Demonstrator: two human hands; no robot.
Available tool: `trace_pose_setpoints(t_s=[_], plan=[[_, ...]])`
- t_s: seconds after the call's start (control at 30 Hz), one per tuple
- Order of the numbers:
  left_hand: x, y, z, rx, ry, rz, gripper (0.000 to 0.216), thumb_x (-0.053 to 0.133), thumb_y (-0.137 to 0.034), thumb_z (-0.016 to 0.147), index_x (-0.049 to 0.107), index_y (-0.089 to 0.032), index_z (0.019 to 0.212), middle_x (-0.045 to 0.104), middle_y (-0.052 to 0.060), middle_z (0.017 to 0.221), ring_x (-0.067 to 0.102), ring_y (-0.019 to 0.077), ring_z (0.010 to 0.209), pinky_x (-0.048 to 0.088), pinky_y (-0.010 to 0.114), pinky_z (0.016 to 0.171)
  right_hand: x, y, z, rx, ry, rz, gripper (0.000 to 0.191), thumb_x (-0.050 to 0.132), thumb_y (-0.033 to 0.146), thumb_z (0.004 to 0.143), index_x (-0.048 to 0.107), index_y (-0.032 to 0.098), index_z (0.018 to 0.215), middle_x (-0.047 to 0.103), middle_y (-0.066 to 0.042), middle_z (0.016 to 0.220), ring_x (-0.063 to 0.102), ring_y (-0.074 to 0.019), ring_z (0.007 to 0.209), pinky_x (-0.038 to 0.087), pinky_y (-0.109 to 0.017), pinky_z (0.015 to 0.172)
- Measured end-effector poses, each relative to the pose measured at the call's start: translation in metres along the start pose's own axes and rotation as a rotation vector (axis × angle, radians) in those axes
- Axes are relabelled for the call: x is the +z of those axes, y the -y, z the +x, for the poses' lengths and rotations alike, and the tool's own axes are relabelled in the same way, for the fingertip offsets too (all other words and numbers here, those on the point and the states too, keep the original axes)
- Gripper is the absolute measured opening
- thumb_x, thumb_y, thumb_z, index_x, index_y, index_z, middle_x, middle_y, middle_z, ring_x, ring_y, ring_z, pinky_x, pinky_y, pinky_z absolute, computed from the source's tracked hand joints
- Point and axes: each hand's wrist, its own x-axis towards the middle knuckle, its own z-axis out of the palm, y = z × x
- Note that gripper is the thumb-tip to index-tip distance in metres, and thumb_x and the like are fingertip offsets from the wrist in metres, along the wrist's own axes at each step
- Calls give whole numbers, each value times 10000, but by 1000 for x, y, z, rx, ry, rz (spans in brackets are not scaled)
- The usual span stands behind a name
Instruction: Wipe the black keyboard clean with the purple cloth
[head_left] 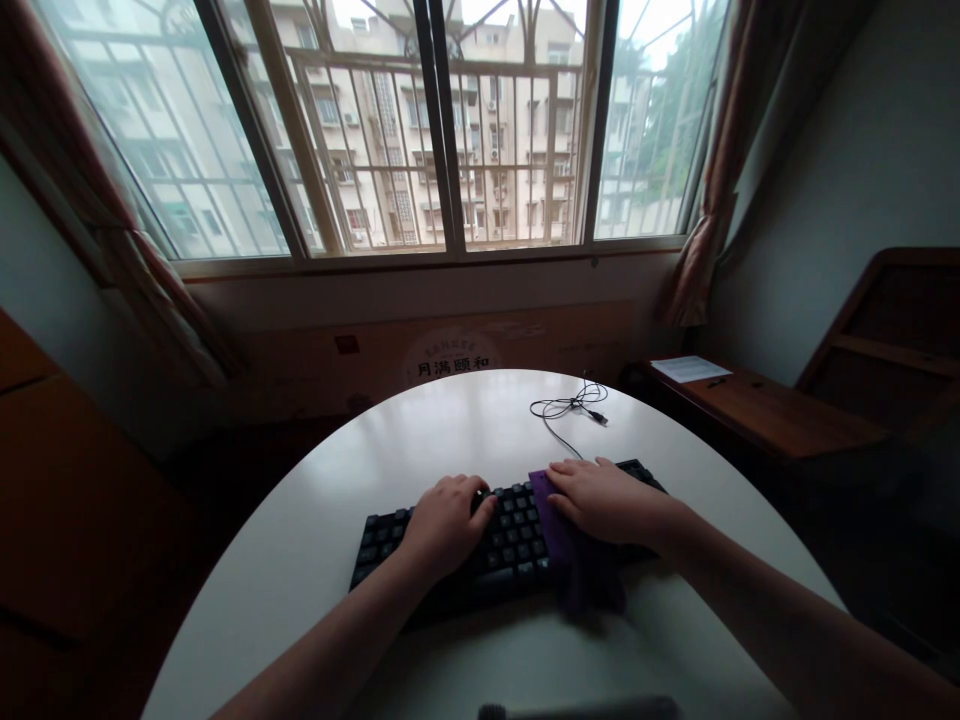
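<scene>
A black keyboard [504, 540] lies on the round white table [465, 430] in front of me. My left hand [448, 522] rests on the left half of the keys, fingers curled loosely and holding the keyboard in place. My right hand [606, 500] lies flat, fingers stretched out, pressing a purple cloth [577, 565] onto the right half of the keyboard. The cloth drapes over the keyboard's front edge onto the table.
The keyboard's thin cable [570, 408] coils loose on the table behind it. A wooden side table [772, 410] with a sheet of paper [688, 368] stands to the right. A cardboard box [450, 355] leans under the barred window. A dark object [577, 710] lies at the table's near edge.
</scene>
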Motion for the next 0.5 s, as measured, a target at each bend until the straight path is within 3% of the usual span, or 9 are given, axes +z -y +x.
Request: trace_pose_setpoints(t_s=[0.13,0.33,0.5], plan=[[1,0,0,-13,-12,0,309,447,-427,912,654,-226,1025,684,67,1045,594,254,1003,441,373,853,4,2,-6,-5,-9,-73,524,335,417,963,540,126,1348,478,-198,1421,355,-386,1353,262,-614,1054],[2,3,1,8,-2,0,309,439,-426,915,648,-230,1031,678,66,1041,590,249,1001,441,364,843,2,8,-7,3,-27,-119,467,359,399,957,626,157,1255,504,-164,1409,438,-373,1288,349,-564,1009],[3,1,2,32,-2,0,295,436,-410,918,645,-231,1024,676,63,1027,587,242,993,435,358,852,5,8,-1,3,-55,-129,445,305,330,987,635,181,1245,527,-132,1394,400,-367,1328,317,-575,1037]])
